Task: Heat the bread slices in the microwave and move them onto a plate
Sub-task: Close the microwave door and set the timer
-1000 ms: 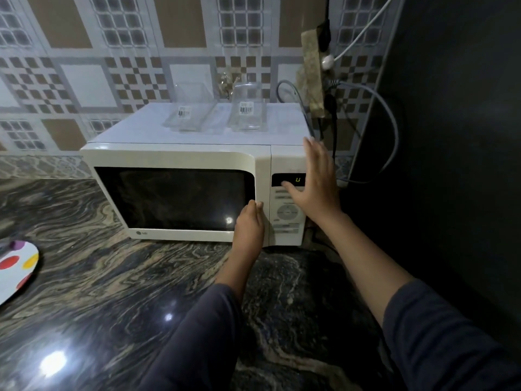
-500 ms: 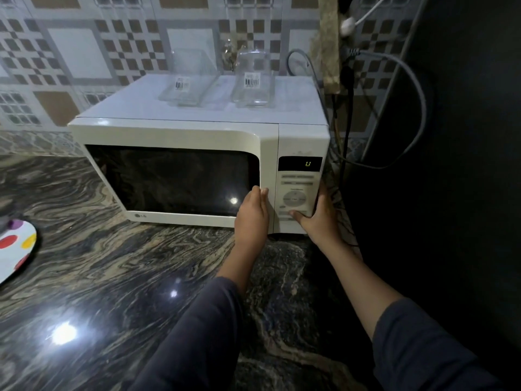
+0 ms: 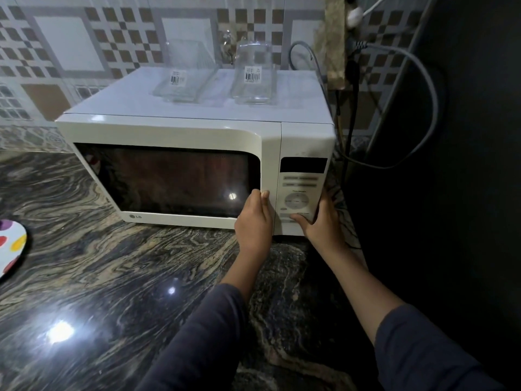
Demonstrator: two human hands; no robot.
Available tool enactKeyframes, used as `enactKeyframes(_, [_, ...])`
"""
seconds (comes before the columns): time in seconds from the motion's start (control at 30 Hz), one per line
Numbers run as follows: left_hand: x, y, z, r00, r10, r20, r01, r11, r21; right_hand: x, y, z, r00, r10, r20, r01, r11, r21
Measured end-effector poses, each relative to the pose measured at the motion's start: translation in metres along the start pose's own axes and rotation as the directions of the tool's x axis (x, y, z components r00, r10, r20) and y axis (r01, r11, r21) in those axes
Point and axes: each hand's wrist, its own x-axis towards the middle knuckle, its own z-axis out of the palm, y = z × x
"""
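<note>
White box-shaped microwave oven [image 3: 169,131] sits at back of dark swirl-patterned stone worktop [image 3: 112,277], door shut, window dark, so bread slices can't be made out inside. Left hand [image 3: 253,221] lies w/ straight fingers flat on door's right edge, just beside the seam to the control panel [image 3: 298,182]. Right hand [image 3: 321,224] grips oven's btm right front corner: thumb [image 3: 298,218] on a low button, fingers wrapped round the side edge. White plate w/ coloured dots [image 3: 11,246] lies at far left edge of view, well apart from oven, w/ a broad stretch of worktop btwn them and in front. Right side is tight: grey and black cables [image 3: 423,108] hang just beside oven, then a dark wall [image 3: 465,193]. Two clear plastic containers [image 3: 183,83] w/ barcode labels stand on oven's top, nearer its back edge.
</note>
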Motion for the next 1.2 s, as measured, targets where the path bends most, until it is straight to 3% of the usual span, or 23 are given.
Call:
enactKeyframes(0.13, [0.0, -0.001, 0.002, 1.0, 0.006, -0.013, -0.006, 1.0, 0.001, 0.001, -0.003, -0.004, 0.999, 0.029, 0.025, -0.029, 1.0, 0.006])
enactKeyframes(0.37, [0.002, -0.003, -0.004, 0.995, -0.029, 0.091, 0.034, 0.998, -0.046, 0.012, -0.017, -0.02, 0.97, 0.225, 0.097, -0.235, 0.966, 0.112])
enactKeyframes(0.83, [0.004, 0.0, -0.013, 0.984, -0.032, 0.178, 0.053, 0.992, -0.117, 0.012, -0.037, -0.021, 0.947, 0.315, 0.055, -0.32, 0.938, 0.133])
enactKeyframes(1.07, [0.002, -0.003, -0.015, 0.976, -0.01, 0.218, 0.044, 0.987, -0.152, 0.003, -0.044, -0.012, 0.919, 0.393, 0.033, -0.39, 0.894, 0.222])
enactKeyframes(1.2, [-0.016, -0.03, -0.022, 0.952, -0.01, 0.306, 0.028, 0.998, -0.053, -0.019, -0.038, 0.0, 0.9, 0.435, 0.04, -0.435, 0.885, 0.167])
